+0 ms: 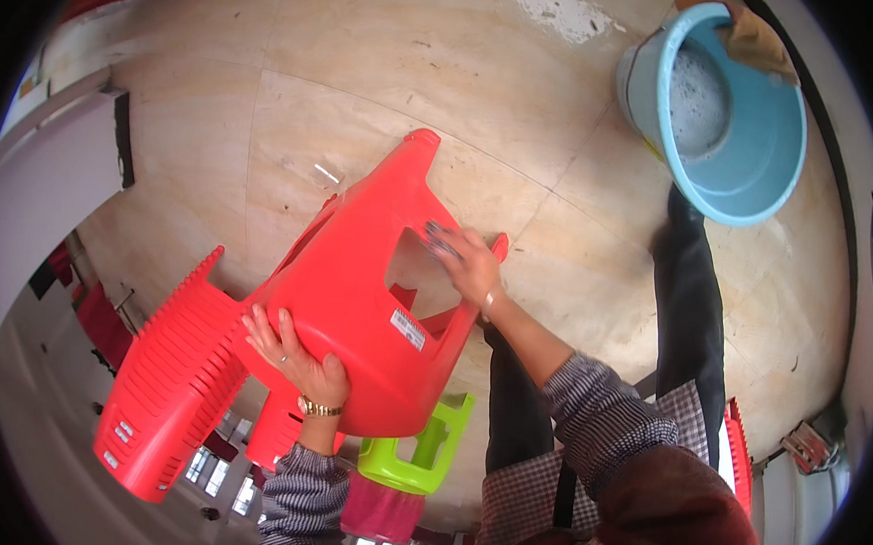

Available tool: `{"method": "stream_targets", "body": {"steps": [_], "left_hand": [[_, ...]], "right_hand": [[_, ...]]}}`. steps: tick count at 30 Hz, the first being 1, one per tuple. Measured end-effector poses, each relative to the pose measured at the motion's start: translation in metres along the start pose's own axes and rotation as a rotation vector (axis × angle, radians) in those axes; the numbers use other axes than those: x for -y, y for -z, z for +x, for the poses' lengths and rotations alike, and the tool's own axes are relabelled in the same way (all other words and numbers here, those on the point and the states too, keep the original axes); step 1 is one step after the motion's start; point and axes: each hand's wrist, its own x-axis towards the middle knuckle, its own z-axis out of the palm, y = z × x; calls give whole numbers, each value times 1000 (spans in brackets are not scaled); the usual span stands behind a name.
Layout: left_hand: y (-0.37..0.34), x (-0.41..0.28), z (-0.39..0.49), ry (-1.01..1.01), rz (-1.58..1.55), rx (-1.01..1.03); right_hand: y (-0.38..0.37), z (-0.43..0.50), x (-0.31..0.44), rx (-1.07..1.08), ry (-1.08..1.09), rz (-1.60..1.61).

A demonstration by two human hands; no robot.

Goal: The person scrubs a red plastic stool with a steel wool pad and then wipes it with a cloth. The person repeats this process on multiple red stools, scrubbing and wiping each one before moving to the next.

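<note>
A red plastic chair [348, 277] lies tipped over on the floor in front of me, with cut-out openings and a white label on its surface. My left hand [304, 364], with a ring and a gold-coloured watch, rests spread against the chair's near left side. My right hand [469, 263] presses a dark, greyish scrubbing pad [440, 241] onto the chair beside the large opening. The fingertips partly cover the pad.
A light blue bucket [794, 172] of foamy water stands at the upper right, a brown cloth [757, 41] over its rim. Ribbed red plastic pieces [183, 382] lie at the left. A lime-green plastic stool [398, 467] and a pink container [382, 506] are beyond my left arm.
</note>
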Motion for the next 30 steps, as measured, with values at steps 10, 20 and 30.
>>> {"method": "stream_targets", "body": {"steps": [10,20,30], "left_hand": [[1,1,1,-11,-13,-14],[2,2,0,-2,-5,4],[3,4,-2,-13,-17,2]], "right_hand": [[25,-18,19,-19,39,-71],[29,-1,-7,9,105,-170],[-24,72,46,28,182,92]]}}
